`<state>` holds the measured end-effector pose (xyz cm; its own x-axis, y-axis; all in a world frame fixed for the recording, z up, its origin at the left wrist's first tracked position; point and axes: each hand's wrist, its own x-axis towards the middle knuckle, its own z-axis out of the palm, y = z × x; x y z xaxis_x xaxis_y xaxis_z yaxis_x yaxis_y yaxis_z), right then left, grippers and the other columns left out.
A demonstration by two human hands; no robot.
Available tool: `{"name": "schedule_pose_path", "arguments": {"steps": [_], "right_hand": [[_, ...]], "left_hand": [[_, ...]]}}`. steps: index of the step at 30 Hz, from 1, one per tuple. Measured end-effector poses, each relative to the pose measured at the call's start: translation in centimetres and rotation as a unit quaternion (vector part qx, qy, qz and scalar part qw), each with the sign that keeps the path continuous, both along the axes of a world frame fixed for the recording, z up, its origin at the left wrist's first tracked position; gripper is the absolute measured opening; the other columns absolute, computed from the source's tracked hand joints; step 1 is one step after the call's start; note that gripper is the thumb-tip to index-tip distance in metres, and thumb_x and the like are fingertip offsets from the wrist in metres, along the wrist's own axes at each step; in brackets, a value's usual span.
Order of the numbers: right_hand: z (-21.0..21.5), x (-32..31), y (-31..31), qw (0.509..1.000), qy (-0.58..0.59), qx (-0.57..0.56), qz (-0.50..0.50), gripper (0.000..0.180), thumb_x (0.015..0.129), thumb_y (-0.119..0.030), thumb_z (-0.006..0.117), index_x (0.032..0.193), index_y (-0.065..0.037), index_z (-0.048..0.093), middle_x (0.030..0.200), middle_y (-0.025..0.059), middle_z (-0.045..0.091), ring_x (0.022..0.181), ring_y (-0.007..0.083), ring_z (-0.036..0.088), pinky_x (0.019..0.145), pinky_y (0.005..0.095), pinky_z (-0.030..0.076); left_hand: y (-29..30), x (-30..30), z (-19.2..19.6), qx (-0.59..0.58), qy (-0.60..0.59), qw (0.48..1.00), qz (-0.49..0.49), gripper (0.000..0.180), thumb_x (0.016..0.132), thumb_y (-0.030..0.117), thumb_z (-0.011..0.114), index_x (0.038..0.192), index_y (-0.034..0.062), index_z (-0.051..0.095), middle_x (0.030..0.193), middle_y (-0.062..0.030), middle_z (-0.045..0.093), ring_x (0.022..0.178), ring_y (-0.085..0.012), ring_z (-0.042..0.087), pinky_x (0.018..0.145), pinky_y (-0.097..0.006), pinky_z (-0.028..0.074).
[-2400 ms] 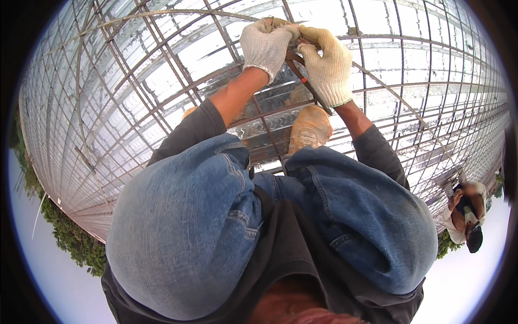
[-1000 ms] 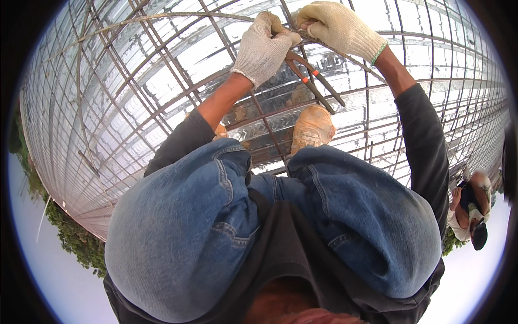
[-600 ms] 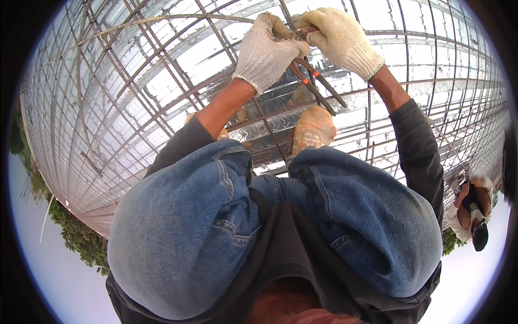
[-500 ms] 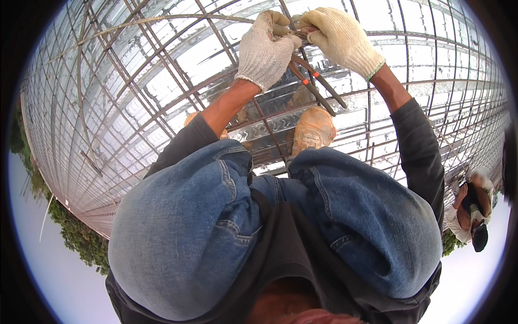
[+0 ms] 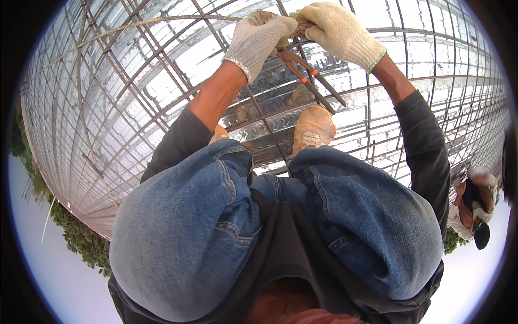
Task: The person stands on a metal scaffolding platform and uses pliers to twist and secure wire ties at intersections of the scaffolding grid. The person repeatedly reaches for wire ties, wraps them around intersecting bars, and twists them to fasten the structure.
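View from above of a crouching person at work on a grid of steel bars (image 5: 135,108) laid over shiny ribbed metal sheets (image 5: 162,81). Both hands, in pale knitted gloves, meet at the top centre of the frame. The left hand (image 5: 259,38) is clenched into a fist over a bar crossing; what it grips inside the fist cannot be told. The right hand (image 5: 337,29), just beside and touching it, has its fingers curled around the head of a pair of pliers (image 5: 310,81). The long dark handles of the pliers, each with a small orange mark, hang down and to the right from the hands, ending just above the tan shoe (image 5: 313,127) at centre frame. Part of a second shoe (image 5: 218,132) shows beside the left forearm. Knees in blue jeans (image 5: 216,227) fill the lower half of the frame; dark sleeves cover both arms to the elbow. At the right edge, another person (image 5: 475,205) in light clothing stands on the grid, well apart. Green trees (image 5: 75,237) show at lower left beyond the edge of the sheets.
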<state>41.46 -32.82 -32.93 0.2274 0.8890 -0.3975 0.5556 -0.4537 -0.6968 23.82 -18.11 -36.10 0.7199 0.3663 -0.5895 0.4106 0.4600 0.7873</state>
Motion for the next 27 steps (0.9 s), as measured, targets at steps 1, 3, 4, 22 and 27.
{"name": "schedule_pose_path", "arguments": {"steps": [1, 3, 4, 22, 27], "right_hand": [[0.2, 0.0, 0.1, 1.0, -0.019, -0.001, 0.01, 0.024, 0.105, -0.011, 0.061, 0.122, 0.003, 0.072, 0.115, 0.0265, 0.073, 0.11, 0.0421, 0.071, 0.097, 0.049, 0.058], [0.3, 0.0, 0.5, 1.0, -0.005, -0.01, 0.009, 0.024, 0.104, -0.011, 0.062, 0.121, 0.003, 0.073, 0.114, 0.0262, 0.074, 0.11, 0.0422, 0.071, 0.096, 0.0489, 0.058], [0.3, 0.0, 0.5, 1.0, 0.002, -0.015, 0.008, 0.024, 0.104, -0.011, 0.062, 0.12, 0.003, 0.073, 0.114, 0.026, 0.074, 0.11, 0.0422, 0.072, 0.096, 0.0489, 0.058], [-3.4, -6.1, -4.1, 0.951, -0.284, 0.109, -0.056, 0.022, 0.101, -0.021, 0.075, 0.117, -0.006, 0.075, 0.095, 0.0118, 0.074, 0.091, 0.0324, 0.072, 0.087, 0.0507, 0.054], [-2.0, -10.6, -3.9, 0.958, -0.12, 0.098, -0.241, 0.038, 0.095, -0.017, 0.079, 0.13, -0.004, 0.073, 0.11, 0.0154, 0.079, 0.106, 0.0379, 0.074, 0.096, 0.0509, 0.056]], "left_hand": [[0.0, 0.2, 0.2, 0.01, 0.006, 1.0, -0.004, 0.038, 0.089, 0.032, 0.095, 0.106, 0.0061, 0.073, 0.089, -0.0041, 0.073, 0.075, -0.0104, 0.071, 0.064, -0.025, 0.058], [0.0, 0.4, 0.7, 0.026, 0.021, 0.999, -0.013, 0.037, 0.089, 0.03, 0.095, 0.104, 0.0062, 0.072, 0.088, -0.0037, 0.072, 0.074, -0.0097, 0.069, 0.065, -0.026, 0.058], [-0.1, 0.6, 0.9, 0.035, 0.029, 0.999, -0.018, 0.036, 0.088, 0.029, 0.095, 0.103, 0.0062, 0.071, 0.087, -0.0035, 0.072, 0.074, -0.0093, 0.069, 0.065, -0.026, 0.058], [0.7, 0.8, 1.4, 0.001, 0.075, 0.997, -0.032, 0.024, 0.098, 0.028, 0.087, 0.108, 0.0063, 0.082, 0.079, 0.004, 0.065, 0.057, -0.0005, 0.045, 0.047, -0.019, 0.03], [1.9, 1.0, 1.7, -0.063, 0.109, 0.991, -0.035, 0.029, 0.093, 0.026, 0.091, 0.11, 0.0057, 0.08, 0.09, 0.0001, 0.07, 0.07, -0.006, 0.056, 0.06, -0.024, 0.044]]}}
